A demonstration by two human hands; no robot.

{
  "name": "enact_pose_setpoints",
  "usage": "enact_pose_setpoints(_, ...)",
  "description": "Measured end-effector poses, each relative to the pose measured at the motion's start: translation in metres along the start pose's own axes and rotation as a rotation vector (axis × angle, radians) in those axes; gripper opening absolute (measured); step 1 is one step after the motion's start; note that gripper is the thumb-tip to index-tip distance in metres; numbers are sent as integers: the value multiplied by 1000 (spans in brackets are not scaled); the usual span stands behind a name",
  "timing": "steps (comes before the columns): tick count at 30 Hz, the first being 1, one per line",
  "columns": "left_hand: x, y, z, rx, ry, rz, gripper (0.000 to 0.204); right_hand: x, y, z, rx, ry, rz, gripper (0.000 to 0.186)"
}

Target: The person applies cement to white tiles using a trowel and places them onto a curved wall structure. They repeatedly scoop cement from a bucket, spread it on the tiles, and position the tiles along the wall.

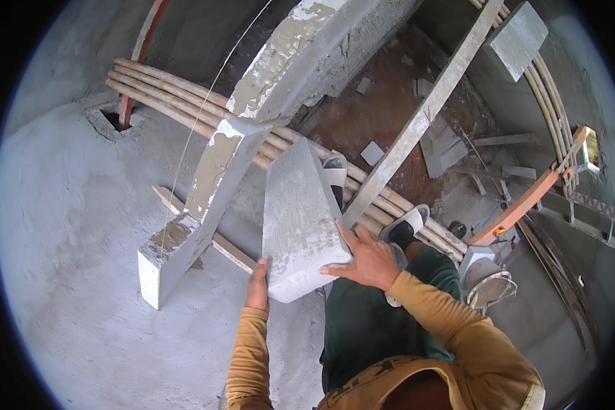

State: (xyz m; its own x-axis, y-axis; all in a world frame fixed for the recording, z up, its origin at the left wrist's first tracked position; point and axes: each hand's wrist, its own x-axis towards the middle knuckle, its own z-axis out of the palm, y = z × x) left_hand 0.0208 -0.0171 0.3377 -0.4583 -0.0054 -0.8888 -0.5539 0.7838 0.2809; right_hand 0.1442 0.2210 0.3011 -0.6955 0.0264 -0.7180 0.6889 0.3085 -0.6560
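Observation:
A long grey concrete block [299, 212] is gripped in front of me, its far end pointing away. My left hand [257, 288] presses against its near left side, with most of the fingers hidden behind it. On the near right corner lies my right hand [367, 258], thumb on the end face and fingers over the edge. To the left of this block stands a narrow block wall [229, 174], its top coated with wet-looking mortar [212, 164]. The wall's near end block [158, 263] shows a white end face.
Bundled bamboo poles [178, 92] run under my feet. A wooden plank [427, 113] crosses them diagonally. A taut string [215, 78] passes left of the wall. Another block [518, 41] rests on poles at upper right. A bucket [490, 290] stands right; debris lies below on brown ground [355, 126].

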Motion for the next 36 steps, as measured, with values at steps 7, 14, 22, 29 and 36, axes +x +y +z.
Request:
enact_pose_setpoints(7, -15, 33, 30, 1081, 106, 929, 110, 29, -12, 24, 361, 258, -139, 99)
enact_pose_setpoints(14, 2, 49, 51, 1231, 468, 784, 105, 55, -20, 31, 496, 288, -261, 89)
enact_pose_setpoints(22, 2, 82, 23, 1250, 327, 815, 80, 52, 7, 9, 488, 45, -373, 104)
enact_pose_setpoints(29, -59, 121, -4, 1185, 209, 883, 91, 69, 82, -17, -126, 159, -314, 124)
enact_pose_setpoints(36, -203, 146, -72, 1079, 68, 828, 87, 48, 47, -54, -307, -48, -595, 106)
